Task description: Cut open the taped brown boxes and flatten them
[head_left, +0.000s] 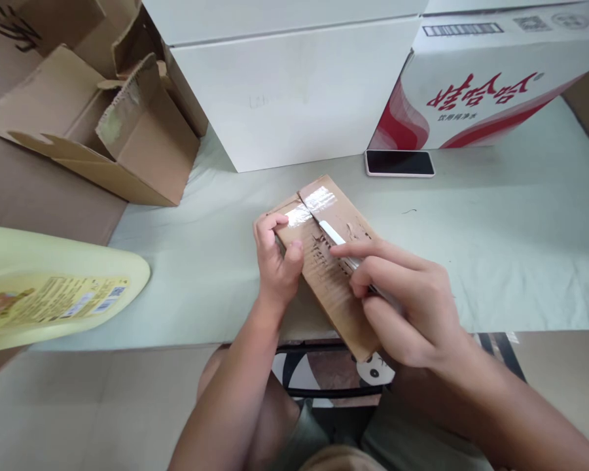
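A small brown cardboard box (319, 261) is tilted at the near edge of the table. Clear shiny tape crosses its far end, and the top is torn and scored along the seam. My left hand (279, 258) grips the box's left side, fingers at the taped end and thumb on top. In my right hand (407, 294) is a slim knife (332, 234), its pale, round-ended tip lying along the seam. The index finger presses on the knife; its rear part is hidden by my fingers.
A phone (400, 163) lies by a white-and-red carton (471, 98), beside a larger white box (299, 98). Open cardboard boxes (152, 137) stand at the back left. A yellow bottle (69, 288) is at the left. Pale green cloth (510, 248) covers the table.
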Demonstrator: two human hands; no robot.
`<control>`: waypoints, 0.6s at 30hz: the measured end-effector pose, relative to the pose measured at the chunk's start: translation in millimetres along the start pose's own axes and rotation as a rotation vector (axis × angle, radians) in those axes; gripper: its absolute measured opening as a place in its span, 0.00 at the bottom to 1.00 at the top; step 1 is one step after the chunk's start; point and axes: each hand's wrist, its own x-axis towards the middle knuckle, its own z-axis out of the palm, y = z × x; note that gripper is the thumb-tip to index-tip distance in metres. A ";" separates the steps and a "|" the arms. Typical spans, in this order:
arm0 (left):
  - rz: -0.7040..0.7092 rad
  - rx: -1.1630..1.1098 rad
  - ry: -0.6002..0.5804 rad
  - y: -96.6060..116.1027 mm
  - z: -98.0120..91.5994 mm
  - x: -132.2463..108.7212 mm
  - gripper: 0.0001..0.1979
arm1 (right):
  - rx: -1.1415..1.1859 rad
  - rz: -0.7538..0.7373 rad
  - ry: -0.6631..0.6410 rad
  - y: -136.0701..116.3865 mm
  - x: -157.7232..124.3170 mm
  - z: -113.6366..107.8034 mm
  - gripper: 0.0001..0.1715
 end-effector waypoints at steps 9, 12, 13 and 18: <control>-0.056 -0.241 0.011 2.7 -6.4 10.7 0.33 | 0.396 0.051 0.130 -0.8 -8.7 -7.6 0.13; -0.163 -0.474 0.020 14.9 -11.2 17.2 0.21 | 0.470 0.020 0.076 -2.5 -11.1 -9.3 0.12; -0.193 -0.525 0.028 17.8 -13.4 19.5 0.19 | 0.471 0.023 0.080 -3.7 -12.4 -10.8 0.12; -0.248 -0.499 0.094 15.6 -27.3 28.1 0.24 | 0.202 0.098 0.354 10.9 -13.8 -24.9 0.11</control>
